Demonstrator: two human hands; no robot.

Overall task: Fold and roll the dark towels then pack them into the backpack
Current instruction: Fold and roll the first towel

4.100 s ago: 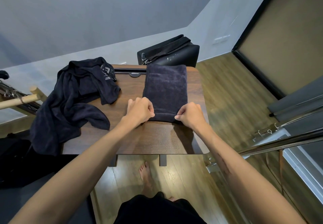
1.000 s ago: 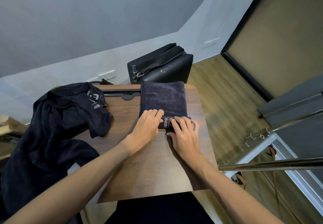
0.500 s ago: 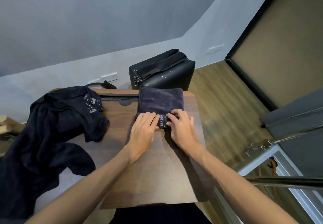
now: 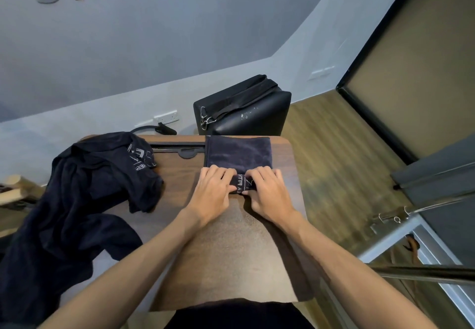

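At the far right of the wooden table (image 4: pixel 231 246) lies the folded dark towel (image 4: pixel 237 152), its near end rolled (white lettering showing). Left hand (image 4: pixel 212 195) and right hand (image 4: pixel 268 195) grip the roll, fingers curled over it. Unfolded towels (image 4: pixel 84 195) lie left; the backpack (image 4: pixel 244 109) stands beyond.

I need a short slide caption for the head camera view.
Both hands, left hand and right hand, roll a dark towel on the wooden table.
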